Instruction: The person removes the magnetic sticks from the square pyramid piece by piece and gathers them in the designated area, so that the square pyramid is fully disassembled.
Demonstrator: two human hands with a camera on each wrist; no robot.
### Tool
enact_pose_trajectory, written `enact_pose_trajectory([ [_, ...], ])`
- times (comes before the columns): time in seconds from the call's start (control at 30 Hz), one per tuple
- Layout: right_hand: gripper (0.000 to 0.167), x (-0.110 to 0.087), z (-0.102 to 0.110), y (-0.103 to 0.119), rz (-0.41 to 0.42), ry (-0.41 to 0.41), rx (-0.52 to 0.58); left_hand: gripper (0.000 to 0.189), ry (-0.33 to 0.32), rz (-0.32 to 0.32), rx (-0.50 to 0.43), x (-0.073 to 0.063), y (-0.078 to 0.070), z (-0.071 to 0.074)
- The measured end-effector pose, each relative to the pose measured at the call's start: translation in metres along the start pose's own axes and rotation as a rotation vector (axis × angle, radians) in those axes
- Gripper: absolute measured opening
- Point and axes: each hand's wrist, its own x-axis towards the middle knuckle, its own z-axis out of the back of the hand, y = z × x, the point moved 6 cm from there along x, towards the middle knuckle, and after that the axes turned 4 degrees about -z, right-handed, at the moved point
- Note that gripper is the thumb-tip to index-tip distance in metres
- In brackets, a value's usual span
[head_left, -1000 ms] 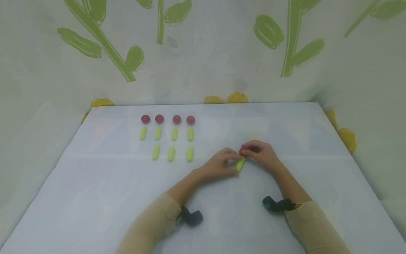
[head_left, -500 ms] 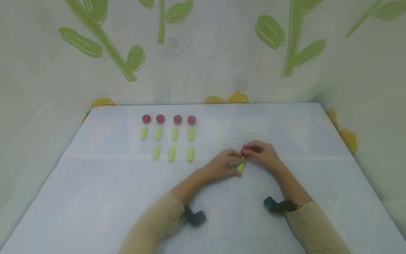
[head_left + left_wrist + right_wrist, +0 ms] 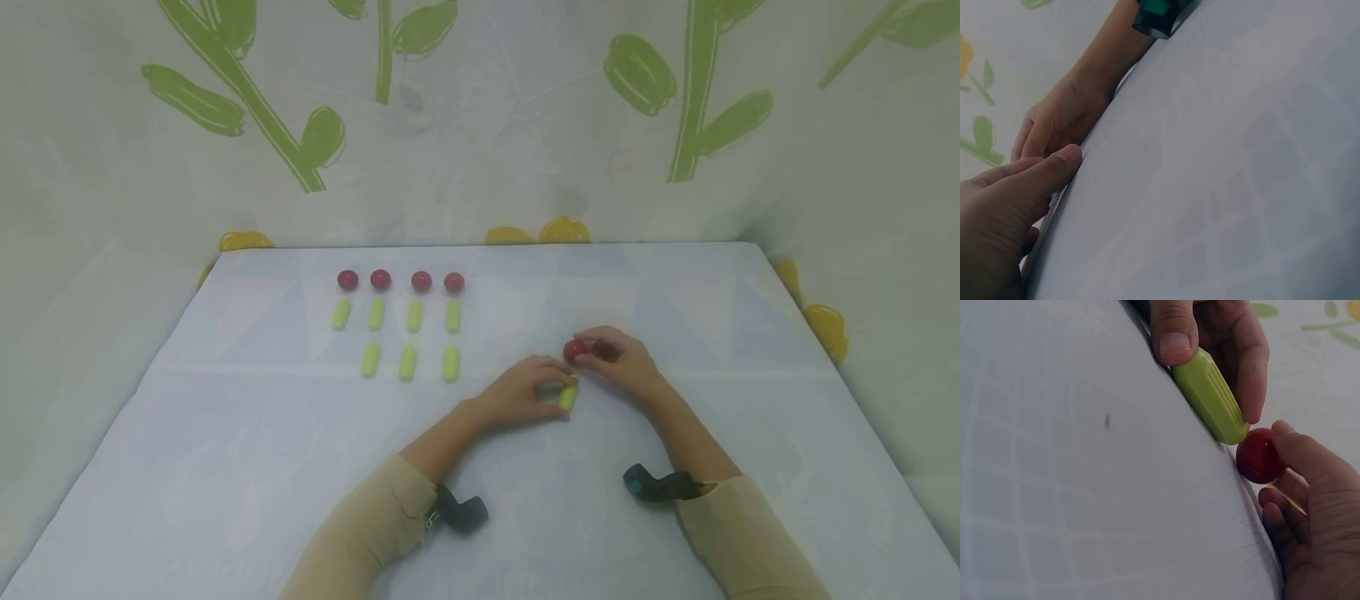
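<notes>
In the head view my left hand (image 3: 519, 390) pinches a small yellow-green ridged bar (image 3: 567, 398) by its ends, thumb at the near end and fingers at the far end. Just beyond it, my right hand (image 3: 621, 363) holds a glossy red ball (image 3: 573, 351) between thumb and fingers. The right wrist view shows the bar (image 3: 1210, 397) low over the white tabletop, with the ball (image 3: 1259, 456) right at its far end. From the left wrist, the left hand's thumb (image 3: 1054, 169) and the right hand (image 3: 1063, 119) show, while bar and ball are hidden.
At the back left, several red balls (image 3: 422, 281) stand in a row. Nearer lies a row of several yellow-green bars (image 3: 415, 316), then three more such bars (image 3: 407, 363). A pale wall with painted green plants (image 3: 637, 75) rises behind the white table (image 3: 225, 467).
The red ball in my right hand has moved slightly away from me, and now shows apart from the bar. The bar in my left hand has shifted slightly nearer. The rows have stayed put.
</notes>
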Motion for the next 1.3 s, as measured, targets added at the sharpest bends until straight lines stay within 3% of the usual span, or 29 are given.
enact_pose_trajectory([
  [0.13,0.037,-0.001,-0.001,0.009,0.047,0.037,-0.004,0.046,-0.001,-0.011,0.007,0.001,0.0,0.001],
  [0.33,0.042,0.004,-0.006,-0.017,-0.043,0.074,-0.028,0.046,0.012,0.008,-0.025,-0.001,0.002,0.001],
  [0.53,0.039,0.006,-0.004,-0.023,-0.052,0.03,-0.044,0.046,0.001,0.067,-0.12,-0.009,0.003,0.008],
  [0.7,0.038,0.009,-0.003,-0.022,-0.097,0.015,-0.054,0.047,-0.035,0.127,-0.139,-0.016,0.01,0.019],
  [0.83,0.038,0.012,-0.004,-0.02,-0.125,0.021,-0.078,0.046,-0.067,0.135,-0.106,-0.021,0.013,0.031],
  [1.07,0.038,0.022,-0.007,-0.015,-0.117,0.0,-0.08,0.047,-0.128,0.205,-0.108,-0.043,0.017,0.058],
  [1.3,0.04,0.035,-0.011,-0.015,-0.162,0.016,-0.067,0.048,-0.222,0.169,-0.078,-0.067,0.019,0.082],
])
